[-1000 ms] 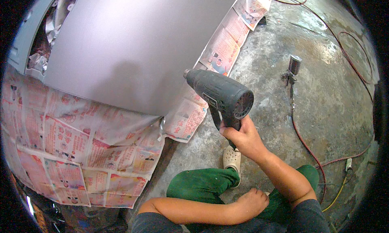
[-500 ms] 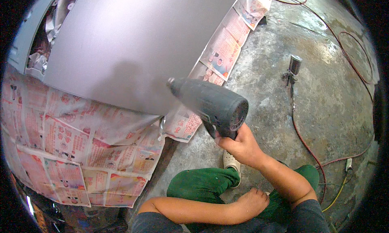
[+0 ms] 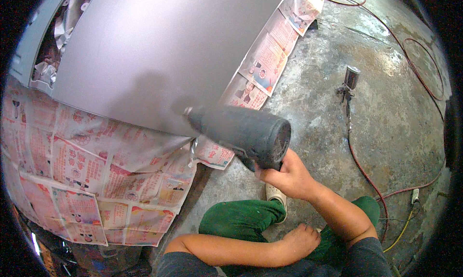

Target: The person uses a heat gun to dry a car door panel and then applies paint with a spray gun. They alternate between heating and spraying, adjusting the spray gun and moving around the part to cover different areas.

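Note:
My right hand (image 3: 289, 178) is wrapped round the handle of a dark grey heat gun (image 3: 246, 132). Its metal nozzle points left at the lower right corner of a silver-grey painted panel (image 3: 159, 50), where the gun's shadow falls. Whether the nozzle touches the panel I cannot tell; it looks a little apart. My left forearm lies across my lap, and my left hand (image 3: 301, 243) rests by my green-trousered right leg, fingers curled in with nothing seen in them. Printed masking paper (image 3: 96, 166) covers the area along the panel's lower and right edges.
On the concrete floor (image 3: 308, 89) to the right stands a spray gun (image 3: 349, 84) with a metal cup on top. A red hose (image 3: 359, 168) runs from it. Farther right are a yellow cable (image 3: 402, 231) and a white plug connector (image 3: 415, 196). Crumpled foil fills the panel's oblong opening (image 3: 62, 36).
The heat gun has swung left and slightly down, its nozzle moving farther over the panel's corner. My left hand has stayed in place.

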Demonstrator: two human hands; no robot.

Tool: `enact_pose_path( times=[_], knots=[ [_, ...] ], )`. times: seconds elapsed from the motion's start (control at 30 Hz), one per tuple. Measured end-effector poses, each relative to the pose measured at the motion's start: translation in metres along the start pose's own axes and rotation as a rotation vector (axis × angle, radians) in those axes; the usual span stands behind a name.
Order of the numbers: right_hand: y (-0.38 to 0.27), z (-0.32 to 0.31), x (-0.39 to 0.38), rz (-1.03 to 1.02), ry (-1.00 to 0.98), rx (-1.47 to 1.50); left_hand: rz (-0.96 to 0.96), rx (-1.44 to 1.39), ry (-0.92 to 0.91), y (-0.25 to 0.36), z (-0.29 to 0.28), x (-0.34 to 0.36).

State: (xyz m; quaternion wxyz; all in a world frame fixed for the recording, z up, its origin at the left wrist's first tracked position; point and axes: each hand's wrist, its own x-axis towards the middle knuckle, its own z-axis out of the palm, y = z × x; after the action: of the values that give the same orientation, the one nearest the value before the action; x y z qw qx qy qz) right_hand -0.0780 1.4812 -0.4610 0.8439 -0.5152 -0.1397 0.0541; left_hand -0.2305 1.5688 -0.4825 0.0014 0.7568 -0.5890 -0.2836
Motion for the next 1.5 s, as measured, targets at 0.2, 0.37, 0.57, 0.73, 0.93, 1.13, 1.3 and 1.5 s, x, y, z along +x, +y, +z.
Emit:
enact_pose_path(
  times=[0.2,0.37,0.57,0.73,0.93,1.13,1.3,1.5],
  knots=[
    [-0.003,0.0,0.003,-0.129,0.189,-0.003,-0.007,-0.001,-0.003,0.0,-0.001,0.0],
    [-0.007,-0.007,0.002,-0.18,0.02,-0.103,-0.007,-0.003,0.005,-0.001,0.001,0.001],
    [-0.012,-0.006,0.003,-0.27,-0.05,-0.219,-0.029,-0.002,-0.014,-0.001,0.001,0.003],
    [-0.017,-0.003,0.001,-0.284,0.019,-0.17,-0.03,-0.019,-0.02,-0.001,0.001,0.002],
    [-0.017,-0.004,0.002,-0.279,0.002,-0.244,-0.046,0.006,0.035,0.001,0.002,0.0],
    [-0.015,-0.004,0.003,-0.325,0.021,-0.308,-0.031,-0.017,-0.003,0.0,0.001,0.0],
    [-0.008,-0.004,0.003,-0.283,0.078,-0.242,-0.021,0.008,-0.01,0.001,0.001,0.001],
    [-0.006,-0.006,0.005,-0.255,0.073,-0.346,-0.025,0.014,0.002,0.002,0.005,0.001]
  ],
)
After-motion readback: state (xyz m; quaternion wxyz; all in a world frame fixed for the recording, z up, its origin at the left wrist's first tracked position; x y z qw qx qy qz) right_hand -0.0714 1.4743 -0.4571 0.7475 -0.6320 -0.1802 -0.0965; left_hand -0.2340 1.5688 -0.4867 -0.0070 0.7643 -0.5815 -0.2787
